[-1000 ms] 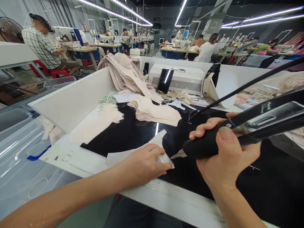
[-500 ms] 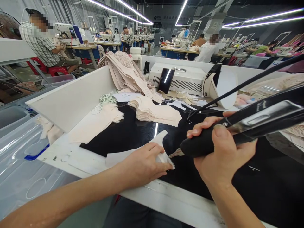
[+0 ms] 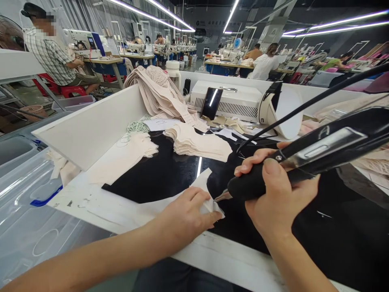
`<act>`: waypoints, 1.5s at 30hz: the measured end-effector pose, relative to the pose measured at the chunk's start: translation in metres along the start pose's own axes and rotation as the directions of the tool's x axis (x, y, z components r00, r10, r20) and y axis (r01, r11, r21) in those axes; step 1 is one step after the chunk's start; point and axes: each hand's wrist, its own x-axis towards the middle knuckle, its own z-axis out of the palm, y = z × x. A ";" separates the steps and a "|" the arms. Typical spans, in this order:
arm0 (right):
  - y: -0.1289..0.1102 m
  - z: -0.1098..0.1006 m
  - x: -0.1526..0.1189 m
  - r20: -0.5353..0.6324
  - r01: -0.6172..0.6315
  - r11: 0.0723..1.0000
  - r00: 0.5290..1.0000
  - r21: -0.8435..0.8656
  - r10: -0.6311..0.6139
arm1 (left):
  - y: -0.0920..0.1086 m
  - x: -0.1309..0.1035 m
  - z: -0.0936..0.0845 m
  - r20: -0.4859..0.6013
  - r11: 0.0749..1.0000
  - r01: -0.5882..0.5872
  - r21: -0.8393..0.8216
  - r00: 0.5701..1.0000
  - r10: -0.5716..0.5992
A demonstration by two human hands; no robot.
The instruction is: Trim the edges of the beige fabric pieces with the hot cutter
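Note:
My left hand is closed on a white fabric piece near the front edge of the black work surface. Its thumb and fingers pinch the piece's right end. My right hand is wrapped round a black handheld tool with a thin metal tip. That tip meets the edge of the fabric beside my left fingers. Behind my hands lies a stack of pale pink cut pieces, and another pale pile sits to its left.
A white vented machine with a phone leaning on it stands at the back, beside a white lamp-like shade. A black cable crosses above my right hand. Clear plastic bins are at left; people sit at sewing machines beyond.
My right hand and the tool have shifted slightly left. My left hand has moved a little on the fabric, which now lies at a slightly different angle.

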 end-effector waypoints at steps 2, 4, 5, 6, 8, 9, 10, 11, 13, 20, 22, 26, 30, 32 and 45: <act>-0.005 -0.002 -0.004 -0.005 -0.030 1.000 1.000 0.009 0.030 | 0.013 -0.003 -0.003 0.009 0.999 0.016 0.029 1.000 -0.016; -0.009 -0.005 -0.007 -0.010 -0.051 0.999 0.999 0.018 0.052 | 0.023 -0.006 -0.008 0.033 0.999 0.031 0.041 0.999 -0.033; -0.010 -0.006 -0.009 -0.011 -0.056 0.998 0.998 0.024 0.057 | 0.027 -0.006 -0.010 0.039 0.998 0.035 0.045 0.999 -0.037; -0.012 -0.007 -0.010 -0.011 -0.059 0.998 0.998 0.031 0.059 | 0.029 -0.006 -0.013 0.037 0.998 0.033 0.049 0.999 -0.035; -0.013 -0.008 -0.010 -0.007 -0.056 0.997 0.998 0.048 0.056 | 0.026 -0.004 -0.016 0.019 0.998 0.014 0.055 1.000 -0.015; -0.013 -0.008 -0.010 -0.005 -0.055 0.997 0.998 0.057 0.056 | 0.022 -0.003 -0.017 0.007 0.999 0.000 0.053 1.000 0.000; -0.013 -0.008 -0.010 -0.004 -0.054 0.996 0.999 0.065 0.054 | 0.017 -0.001 -0.017 -0.004 0.999 -0.015 0.046 1.000 0.015; -0.012 -0.008 -0.010 -0.002 -0.052 0.996 0.999 0.073 0.053 | 0.012 0.000 -0.017 -0.010 0.999 -0.028 0.032 1.000 0.029; -0.012 -0.008 -0.011 0.001 -0.049 0.995 0.999 0.088 0.049 | 0.000 0.002 -0.017 -0.006 0.999 -0.048 -0.006 0.999 0.048; -0.013 -0.006 -0.013 0.012 -0.046 0.993 0.999 0.108 0.045 | -0.021 -0.005 -0.018 0.061 0.997 -0.006 -0.082 0.998 0.011; -0.015 -0.006 -0.012 0.003 -0.052 0.994 0.999 0.098 0.052 | -0.022 -0.008 -0.017 0.056 0.996 -0.004 -0.089 0.998 0.009; -0.020 -0.001 -0.011 -0.043 -0.075 0.995 0.996 0.060 0.078 | -0.021 -0.008 -0.015 0.059 0.996 -0.003 -0.086 0.998 0.008; -0.019 0.007 -0.006 -0.091 -0.081 0.996 0.992 0.033 0.084 | -0.020 -0.007 -0.014 0.083 0.996 0.011 -0.090 0.997 -0.003; -0.017 0.009 -0.005 -0.090 -0.094 0.995 0.991 0.030 0.096 | -0.020 -0.007 -0.013 0.081 0.995 0.008 -0.101 0.997 0.000; 0.001 0.011 -0.004 -0.025 -0.009 1.000 1.000 0.018 0.009 | -0.019 -0.006 -0.008 0.062 0.993 0.014 -0.120 0.998 -0.007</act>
